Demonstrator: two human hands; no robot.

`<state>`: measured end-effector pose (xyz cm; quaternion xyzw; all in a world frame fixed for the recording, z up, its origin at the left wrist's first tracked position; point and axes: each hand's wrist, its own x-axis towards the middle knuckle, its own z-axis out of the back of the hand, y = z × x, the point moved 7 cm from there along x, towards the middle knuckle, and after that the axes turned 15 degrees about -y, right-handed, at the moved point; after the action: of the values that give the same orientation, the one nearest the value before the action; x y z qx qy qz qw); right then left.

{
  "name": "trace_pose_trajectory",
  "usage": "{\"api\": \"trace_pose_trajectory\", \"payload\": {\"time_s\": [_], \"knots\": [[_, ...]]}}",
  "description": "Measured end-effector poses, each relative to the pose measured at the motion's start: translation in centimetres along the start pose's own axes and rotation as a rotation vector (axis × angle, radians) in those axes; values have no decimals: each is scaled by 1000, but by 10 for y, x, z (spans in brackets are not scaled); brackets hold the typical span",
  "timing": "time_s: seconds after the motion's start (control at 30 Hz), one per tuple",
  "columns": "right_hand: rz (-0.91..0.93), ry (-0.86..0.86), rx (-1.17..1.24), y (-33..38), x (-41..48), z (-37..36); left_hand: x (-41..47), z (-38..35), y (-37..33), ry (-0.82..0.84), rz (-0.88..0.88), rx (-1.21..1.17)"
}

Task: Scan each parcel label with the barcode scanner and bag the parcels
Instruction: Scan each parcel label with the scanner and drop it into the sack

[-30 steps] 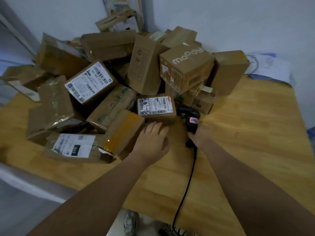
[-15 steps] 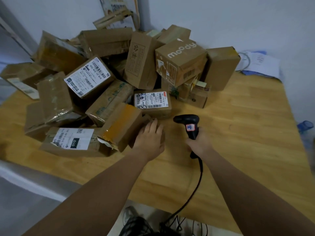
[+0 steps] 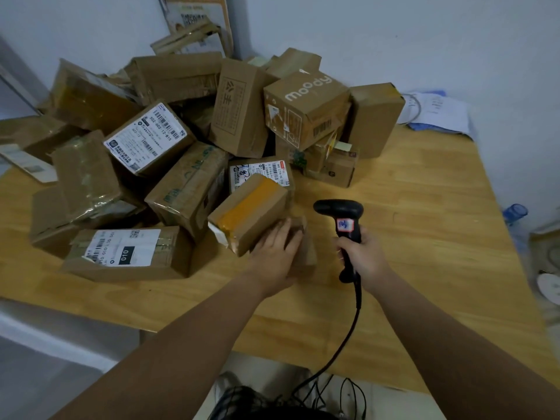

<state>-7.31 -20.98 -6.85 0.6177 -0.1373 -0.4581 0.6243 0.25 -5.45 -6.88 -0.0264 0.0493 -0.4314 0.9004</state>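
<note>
Against left hand [image 3: 274,253], brown parcel [image 3: 257,226] (glossy amber tape [image 3: 250,204] along top)

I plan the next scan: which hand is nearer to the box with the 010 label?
Left. The left hand lies against a taped box, just right of the 010 box; the right hand holds the scanner farther right, beyond the left hand.
</note>
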Motion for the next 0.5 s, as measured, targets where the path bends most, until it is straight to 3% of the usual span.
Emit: {"api": "trace_pose_trajectory", "payload": {"time_s": [0.17,0.3,0.4,0.5], "knots": [[-117,1,15,-19,-6,-1,0,-12,2,79,93,80],[-221,27,97,-28,-13,0,7,0,3,15,62,-7],[-272,82,247,-26,-17,2,12,24,5,-130,75,-312],[-293,117,425,-17,-22,3,8,37,13,-230,340,-924]]}}
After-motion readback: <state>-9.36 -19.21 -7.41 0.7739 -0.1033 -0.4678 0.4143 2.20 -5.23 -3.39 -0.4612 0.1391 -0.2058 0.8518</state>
